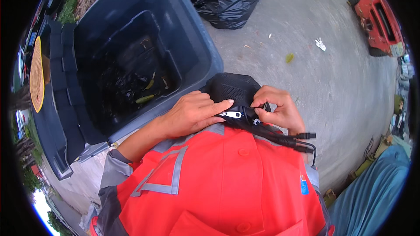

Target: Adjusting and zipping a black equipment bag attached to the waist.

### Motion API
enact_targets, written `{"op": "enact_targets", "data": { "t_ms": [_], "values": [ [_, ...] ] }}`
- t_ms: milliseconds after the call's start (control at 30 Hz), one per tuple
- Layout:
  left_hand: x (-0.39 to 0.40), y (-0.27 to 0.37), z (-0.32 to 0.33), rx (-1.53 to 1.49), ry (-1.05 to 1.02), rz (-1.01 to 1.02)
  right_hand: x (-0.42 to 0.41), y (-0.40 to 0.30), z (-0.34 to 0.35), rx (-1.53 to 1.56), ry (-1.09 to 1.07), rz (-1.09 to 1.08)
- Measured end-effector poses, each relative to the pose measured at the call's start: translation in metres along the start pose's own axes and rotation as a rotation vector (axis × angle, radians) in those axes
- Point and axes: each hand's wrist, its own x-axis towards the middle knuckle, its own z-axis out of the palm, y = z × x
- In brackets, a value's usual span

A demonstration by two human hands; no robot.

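Observation:
A black mesh pouch point(235, 87) sits against the front of the red work jacket point(241, 170) at waist height. My left hand point(197, 109) holds its left side, index finger and thumb on either side of a white zipper pull point(232, 114). At the pouch's right edge, my right hand point(277, 106) pinches the fabric between thumb and fingertips. Black cables point(285, 140) with plug ends run out of the opening below the right hand. What else lies inside the pouch is hidden.
To the left stands a large dark wheeled bin point(200, 23), lid back, with leaves and black plastic inside. A straw hat point(37, 75) rests by the lid. Beyond are a black garbage bag point(226, 0), a white glove point(320, 44) and a red ride-on car point(379, 23). Blue cloth point(374, 183) hangs at right.

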Motion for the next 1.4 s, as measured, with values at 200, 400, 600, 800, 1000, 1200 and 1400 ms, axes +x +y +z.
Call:
{"op": "enact_targets", "data": {
  "t_ms": [200,400,600,800,1000,1200,1400],
  "values": [
    [0.029,0.031,0.03,-0.033,-0.023,0.125,-0.043,0.005,-0.028,0.088,0.009,0.07],
    [0.04,0.064,0.059,-0.029,0.028,0.115,-0.074,0.008,-0.052,0.203,-0.089,0.149],
    [0.047,0.091,0.088,0.004,0.105,0.091,-0.071,0.008,-0.082,0.254,-0.258,0.096],
    [0.044,0.105,0.109,0.024,0.177,0.052,-0.049,-0.006,-0.086,0.206,-0.537,-0.055],
    [0.038,0.114,0.119,0.06,0.272,-0.02,-0.033,-0.005,-0.088,0.119,-0.676,-0.177],
    [0.039,0.116,0.12,0.085,0.338,-0.057,-0.002,-0.006,-0.078,-0.021,-0.893,-0.198],
    [0.037,0.116,0.116,0.106,0.315,-0.083,0.001,-0.007,-0.07,0.058,-0.934,-0.096]
  ]
}}
